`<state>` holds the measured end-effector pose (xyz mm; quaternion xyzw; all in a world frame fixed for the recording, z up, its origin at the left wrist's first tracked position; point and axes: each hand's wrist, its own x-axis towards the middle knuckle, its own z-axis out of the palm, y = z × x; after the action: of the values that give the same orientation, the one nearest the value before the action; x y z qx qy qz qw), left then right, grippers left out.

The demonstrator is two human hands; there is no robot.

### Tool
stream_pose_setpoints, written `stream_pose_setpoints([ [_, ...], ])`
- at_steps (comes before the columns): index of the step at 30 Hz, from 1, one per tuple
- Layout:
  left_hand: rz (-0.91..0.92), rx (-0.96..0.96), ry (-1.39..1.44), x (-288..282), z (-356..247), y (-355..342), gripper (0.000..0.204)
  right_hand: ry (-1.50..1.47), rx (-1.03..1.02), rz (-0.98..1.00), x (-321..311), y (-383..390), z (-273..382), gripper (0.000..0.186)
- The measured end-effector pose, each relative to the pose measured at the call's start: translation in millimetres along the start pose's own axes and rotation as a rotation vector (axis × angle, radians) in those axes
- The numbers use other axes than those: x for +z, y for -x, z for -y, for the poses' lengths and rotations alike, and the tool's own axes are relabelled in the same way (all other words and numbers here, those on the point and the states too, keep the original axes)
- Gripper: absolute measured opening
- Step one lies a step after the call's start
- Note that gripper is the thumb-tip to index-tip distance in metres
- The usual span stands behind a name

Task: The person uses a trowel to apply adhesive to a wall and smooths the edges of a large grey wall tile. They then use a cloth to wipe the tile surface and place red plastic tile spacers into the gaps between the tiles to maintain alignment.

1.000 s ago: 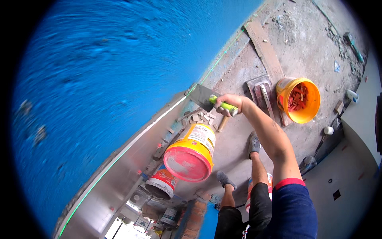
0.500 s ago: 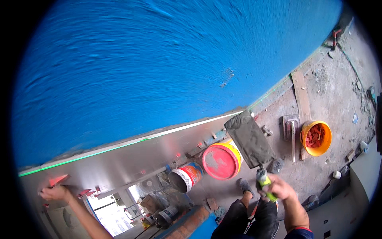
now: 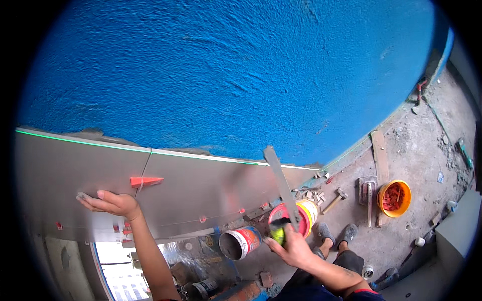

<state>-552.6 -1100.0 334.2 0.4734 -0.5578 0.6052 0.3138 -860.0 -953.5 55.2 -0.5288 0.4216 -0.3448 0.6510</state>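
My left hand (image 3: 111, 204) is open, fingers stretched out in front of a grey wall tile (image 3: 191, 185); whether it touches the tile I cannot tell. Just above it, a red wedge (image 3: 145, 181) sits across the joint between two tiles. My right hand (image 3: 296, 248) is closed round the yellow-green handle of a plastering trowel (image 3: 282, 183). The long blade points up, seen nearly edge-on, in front of the tile's top edge and the blue wall (image 3: 226, 85). A green line runs along the top of the tiles.
Below the trowel stand a pink-lidded bucket (image 3: 307, 213) and an open paint bucket (image 3: 241, 243). Farther right are a hammer (image 3: 333, 201), a second trowel (image 3: 368, 188) and a yellow bucket (image 3: 407, 198) of red wedges. A plank (image 3: 380, 155) lies on the dusty floor.
The view has shifted. The trowel has swung left and turned from its mortar-covered face to nearly edge-on. My left hand's fingers have straightened, and the hand is now below the red wedge.
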Motion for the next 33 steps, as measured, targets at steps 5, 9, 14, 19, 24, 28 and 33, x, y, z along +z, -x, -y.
stream_pose_setpoints([
  [5,-0.036,0.082,-0.004,-6.6,9.4,-1.1,0.05,0.039,0.078,-0.183,80.3,-21.0,13.6,0.055],
  [9,-0.063,0.092,0.056,2.0,-1.4,-3.9,0.048,0.051,-0.03,-0.21,133.8,-51.2,26.6,0.056],
  [14,-0.07,0.093,0.093,-7.8,2.9,-3.3,0.048,0.173,0.053,0.069,90.6,-22.4,44.8,0.065],
  [19,-0.075,0.08,0.136,-12.4,-2.5,-8.9,0.048,0.303,0.046,0.268,-31.7,8.2,53.6,0.045],
  [24,-0.089,0.147,0.148,-0.9,2.3,0.5,0.046,0.204,0.004,0.086,-85.6,20.0,-24.2,0.033],
  [28,-0.116,0.225,0.071,-1.7,15.4,-4.2,0.045,0.283,0.071,-0.384,-93.0,-49.2,-135.7,0.038],
  [33,-0.128,0.533,-0.233,8.7,53.5,-2.5,0.036,0.145,0.022,-0.348,-94.9,-153.6,-256.4,0.035],
])
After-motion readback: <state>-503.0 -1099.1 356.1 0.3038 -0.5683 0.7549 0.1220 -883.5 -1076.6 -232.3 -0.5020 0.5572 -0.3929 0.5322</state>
